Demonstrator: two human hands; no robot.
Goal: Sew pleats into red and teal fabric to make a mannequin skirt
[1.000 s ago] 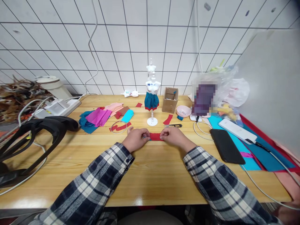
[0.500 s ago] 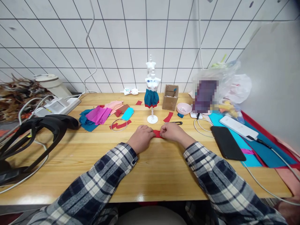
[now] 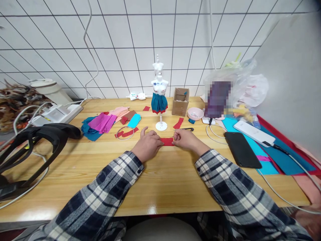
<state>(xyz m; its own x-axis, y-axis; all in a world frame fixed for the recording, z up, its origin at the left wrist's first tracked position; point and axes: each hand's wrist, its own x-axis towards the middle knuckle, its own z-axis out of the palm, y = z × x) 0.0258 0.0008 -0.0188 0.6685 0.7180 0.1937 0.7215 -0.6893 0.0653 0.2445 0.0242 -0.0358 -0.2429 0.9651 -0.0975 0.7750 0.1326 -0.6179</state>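
Observation:
A small red cloth strip (image 3: 167,141) lies on the wooden table between my two hands. My left hand (image 3: 148,146) has its thumb raised and its fingertips on the strip's left end. At the right end, my right hand (image 3: 185,140) pinches the cloth between thumb and curled fingers. Just behind stands a small white mannequin (image 3: 159,86) on a round base, dressed in a teal skirt (image 3: 159,103) with a red hem. Another red piece (image 3: 178,123) and small black-handled snips (image 3: 187,129) lie behind my right hand.
Folded cloths (image 3: 102,123) and a clear ring (image 3: 125,133) lie to the left, beyond a black headset (image 3: 50,134). A cardboard box (image 3: 180,105) and pink bowl (image 3: 195,113) stand behind. At right are a black phone (image 3: 242,149), a white power bank (image 3: 253,133) and cables.
More of the red strip shows between my hands, which are slightly farther apart. My left thumb has lifted away from the cloth. The whole view has shifted a little.

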